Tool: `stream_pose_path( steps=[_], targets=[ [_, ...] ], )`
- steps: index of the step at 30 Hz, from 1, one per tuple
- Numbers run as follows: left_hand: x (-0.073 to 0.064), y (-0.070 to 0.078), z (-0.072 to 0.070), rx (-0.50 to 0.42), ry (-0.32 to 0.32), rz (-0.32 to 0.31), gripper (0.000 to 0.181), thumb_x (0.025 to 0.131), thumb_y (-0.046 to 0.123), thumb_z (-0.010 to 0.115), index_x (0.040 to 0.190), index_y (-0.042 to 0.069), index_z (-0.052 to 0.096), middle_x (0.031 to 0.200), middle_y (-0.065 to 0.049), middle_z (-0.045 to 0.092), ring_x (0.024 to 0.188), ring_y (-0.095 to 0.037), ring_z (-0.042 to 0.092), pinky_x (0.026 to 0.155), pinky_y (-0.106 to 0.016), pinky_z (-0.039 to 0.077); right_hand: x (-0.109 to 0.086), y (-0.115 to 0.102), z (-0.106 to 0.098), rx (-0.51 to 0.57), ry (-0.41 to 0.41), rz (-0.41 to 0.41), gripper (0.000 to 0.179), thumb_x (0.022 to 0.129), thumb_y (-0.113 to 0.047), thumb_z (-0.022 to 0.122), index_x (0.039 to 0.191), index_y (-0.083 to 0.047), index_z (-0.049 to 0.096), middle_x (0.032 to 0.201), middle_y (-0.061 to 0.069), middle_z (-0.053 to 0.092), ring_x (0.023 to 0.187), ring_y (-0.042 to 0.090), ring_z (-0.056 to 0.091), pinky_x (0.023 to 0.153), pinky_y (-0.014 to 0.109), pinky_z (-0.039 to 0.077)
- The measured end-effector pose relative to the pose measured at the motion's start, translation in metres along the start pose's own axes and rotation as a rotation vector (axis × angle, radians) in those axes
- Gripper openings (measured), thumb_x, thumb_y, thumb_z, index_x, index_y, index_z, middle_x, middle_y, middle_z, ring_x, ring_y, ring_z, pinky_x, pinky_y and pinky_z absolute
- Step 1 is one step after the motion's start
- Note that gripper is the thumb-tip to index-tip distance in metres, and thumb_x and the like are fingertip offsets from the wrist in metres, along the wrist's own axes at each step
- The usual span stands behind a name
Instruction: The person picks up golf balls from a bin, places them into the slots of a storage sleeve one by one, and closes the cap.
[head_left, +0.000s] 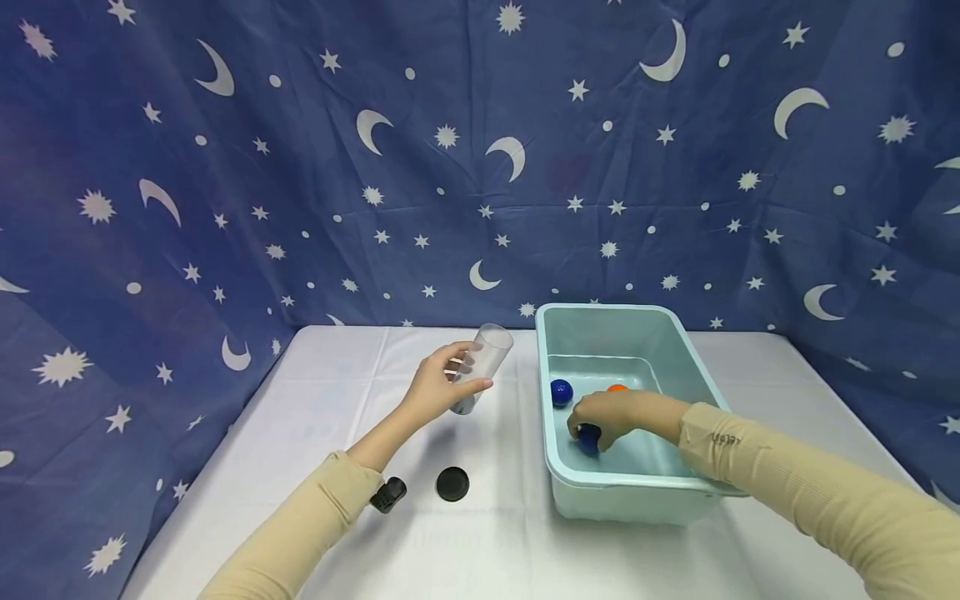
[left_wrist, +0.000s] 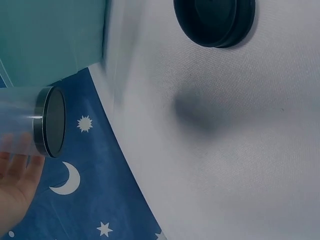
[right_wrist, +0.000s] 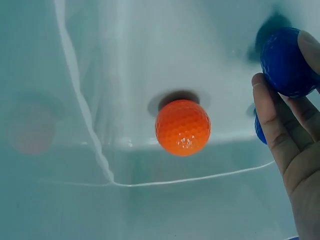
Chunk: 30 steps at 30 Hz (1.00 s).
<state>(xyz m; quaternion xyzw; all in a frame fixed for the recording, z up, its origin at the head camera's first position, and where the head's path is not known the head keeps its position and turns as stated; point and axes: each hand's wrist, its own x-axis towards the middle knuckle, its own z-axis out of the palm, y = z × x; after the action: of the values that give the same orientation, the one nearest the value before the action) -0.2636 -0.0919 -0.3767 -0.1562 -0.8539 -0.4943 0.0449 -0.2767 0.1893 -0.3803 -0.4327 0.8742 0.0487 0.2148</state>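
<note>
My left hand (head_left: 431, 382) grips a clear plastic tube (head_left: 486, 360), tilted and held over the table. Its dark base (left_wrist: 56, 121) faces the left wrist camera, and no ball shows inside. Within the pale teal bin (head_left: 622, 502), my right hand (head_left: 613, 412) pinches a blue golf ball (right_wrist: 286, 62) between thumb and fingers. An orange golf ball (right_wrist: 183, 127) lies on the bin floor near that hand, half covered by it in the head view. Another blue golf ball (head_left: 561, 392) rests by the bin's left wall.
A round black lid (head_left: 452, 483) lies on the white table (head_left: 480, 554), left of the bin. Beside the left sleeve a small black device (head_left: 388, 495) shows at the wrist. A blue curtain (head_left: 442, 192) with moons and stars stands behind the table.
</note>
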Motion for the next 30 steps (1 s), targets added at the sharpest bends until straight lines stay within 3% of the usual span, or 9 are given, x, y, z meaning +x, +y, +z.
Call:
stream_pose_path(
  steps=[7, 14, 25, 30],
  targets=[
    [0.001, 0.002, 0.001, 0.002, 0.008, 0.019, 0.056, 0.075, 0.019, 0.08, 0.126, 0.014, 0.058, 0.12, -0.012, 0.06, 0.102, -0.028, 0.061, 0.09, -0.042, 0.05, -0.007, 0.001, -0.011, 0.029, 0.026, 0.03, 0.031, 0.073, -0.006, 0.078, 0.103, -0.009, 0.068, 0.1, 0.003, 0.068, 0.09, 0.014, 0.061, 0.083, 0.03, 0.052],
    [0.002, 0.001, 0.003, 0.0, 0.015, 0.005, 0.057, 0.075, 0.018, 0.079, 0.127, 0.011, 0.056, 0.123, -0.013, 0.059, 0.104, -0.031, 0.06, 0.088, -0.044, 0.051, -0.012, 0.001, -0.015, 0.073, 0.046, 0.005, 0.033, 0.075, -0.007, 0.078, 0.106, -0.007, 0.067, 0.103, 0.004, 0.068, 0.094, 0.015, 0.061, 0.086, 0.031, 0.052],
    [0.006, -0.002, 0.006, -0.019, 0.008, 0.019, 0.056, 0.075, 0.015, 0.08, 0.126, 0.01, 0.057, 0.122, -0.013, 0.06, 0.103, -0.03, 0.06, 0.091, -0.044, 0.049, -0.024, 0.004, -0.022, 0.181, 0.172, -0.049, 0.032, 0.074, -0.003, 0.076, 0.105, -0.001, 0.066, 0.102, 0.008, 0.069, 0.094, 0.017, 0.062, 0.083, 0.032, 0.054],
    [0.007, -0.001, 0.011, -0.023, 0.011, 0.038, 0.056, 0.075, 0.015, 0.079, 0.126, 0.009, 0.057, 0.121, -0.014, 0.06, 0.103, -0.03, 0.06, 0.091, -0.044, 0.049, -0.031, 0.003, -0.029, 0.21, 0.223, 0.008, 0.032, 0.076, -0.005, 0.075, 0.107, -0.003, 0.067, 0.103, 0.008, 0.069, 0.091, 0.016, 0.062, 0.082, 0.032, 0.054]
  ],
)
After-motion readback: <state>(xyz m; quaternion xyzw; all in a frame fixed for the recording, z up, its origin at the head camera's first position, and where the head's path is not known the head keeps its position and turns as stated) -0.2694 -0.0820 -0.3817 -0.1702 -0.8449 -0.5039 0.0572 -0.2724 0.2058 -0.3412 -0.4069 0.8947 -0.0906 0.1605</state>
